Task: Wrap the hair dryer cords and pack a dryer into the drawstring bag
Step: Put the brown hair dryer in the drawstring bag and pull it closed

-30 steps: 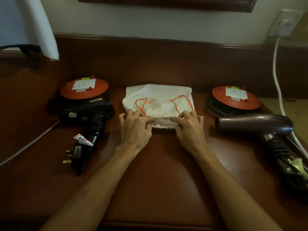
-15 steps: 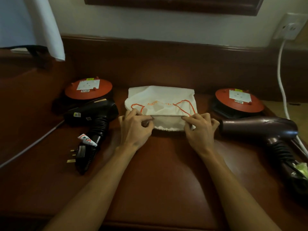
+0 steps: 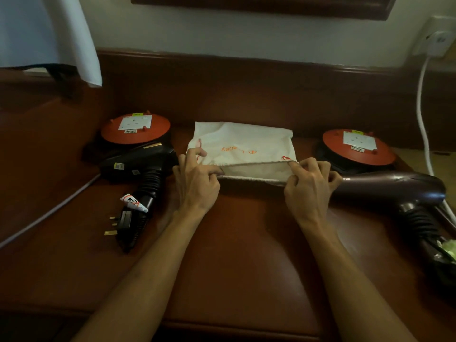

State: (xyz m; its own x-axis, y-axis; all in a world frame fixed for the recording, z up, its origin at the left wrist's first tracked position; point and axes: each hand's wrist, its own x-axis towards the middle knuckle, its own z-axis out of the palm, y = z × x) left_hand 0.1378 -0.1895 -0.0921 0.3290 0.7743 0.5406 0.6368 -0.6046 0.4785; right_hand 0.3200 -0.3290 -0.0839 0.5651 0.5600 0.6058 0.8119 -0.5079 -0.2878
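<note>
A white drawstring bag [image 3: 244,146] with orange cord and lettering lies at the middle of the brown table, its mouth facing me. My left hand [image 3: 196,180] pinches the mouth's left corner and my right hand [image 3: 307,183] pinches its right corner, holding the upper layer raised so the opening gapes. A black hair dryer [image 3: 140,166] lies to the left with its cord wound round the handle and its plug [image 3: 121,223] beside it. A dark maroon hair dryer [image 3: 394,186] lies to the right, its handle pointing toward me.
Two orange-topped cord reels stand at the back, one on the left [image 3: 135,128] and one on the right [image 3: 355,145]. A white cable [image 3: 423,114] hangs from a wall socket at the far right. A grey cable [image 3: 47,213] crosses the table's left side.
Both hands moved apart along the bag's mouth to its corners and lifted the top layer, so the opening now shows wide. The drawstring loops no longer lie spread on top.
</note>
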